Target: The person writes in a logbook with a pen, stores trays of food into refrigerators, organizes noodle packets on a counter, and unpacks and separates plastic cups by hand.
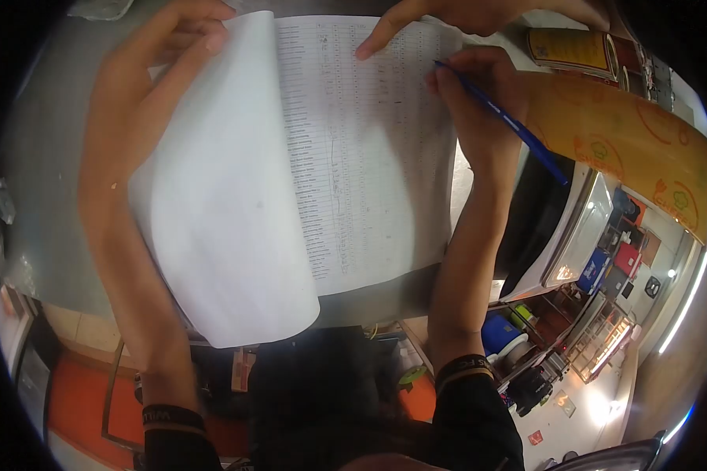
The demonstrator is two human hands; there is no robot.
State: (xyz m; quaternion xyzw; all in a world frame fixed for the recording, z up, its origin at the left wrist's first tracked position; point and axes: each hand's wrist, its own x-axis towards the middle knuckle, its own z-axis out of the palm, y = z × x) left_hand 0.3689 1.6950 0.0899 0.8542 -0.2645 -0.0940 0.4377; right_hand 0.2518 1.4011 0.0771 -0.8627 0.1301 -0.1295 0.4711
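Note:
A stack of printed paper sheets lies before me, with rows of text and columns of figures and handwritten marks. Its folded-over white sheet curls across the left side. My left hand pinches that white sheet near its top left corner, fingers curled in. In my right hand is a blue pen, its tip close to the list's upper right edge. Another person's hand reaches in from the top, one finger pointing onto the upper part of the list.
Under the papers is a grey tabletop. A tin with a yellow label lies at the upper right, above a yellow-brown printed surface. Clear plastic wrapping sits at the far left. Shelves with a blue container show at lower right.

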